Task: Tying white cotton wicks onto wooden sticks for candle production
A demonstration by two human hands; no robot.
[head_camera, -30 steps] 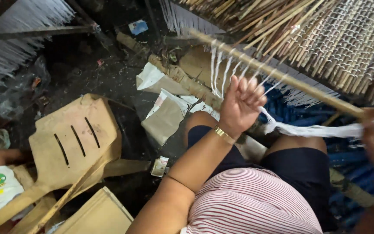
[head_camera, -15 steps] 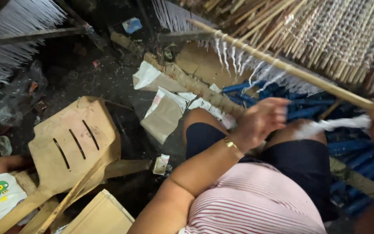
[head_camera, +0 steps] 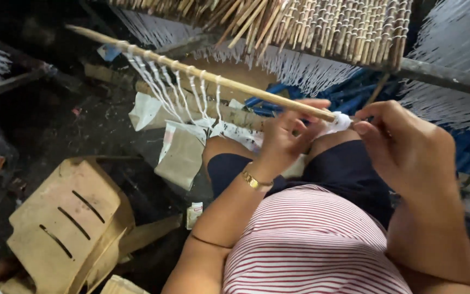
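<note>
long thin bamboo stick (head_camera: 202,76) strung with white cord loops (head_camera: 175,92) — light, stiff, likely brittle. left hand (head_camera: 286,139) fingers curled round its near end over the lap; right hand (head_camera: 403,147) pinches soft white cord wad (head_camera: 337,124) — grip beside the wrapping.

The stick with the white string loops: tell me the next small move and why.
Probably wrap one more loop at the stick's near end. The left hand and right hand pinch the white string there, while finished loops already line the stick farther along.
</note>
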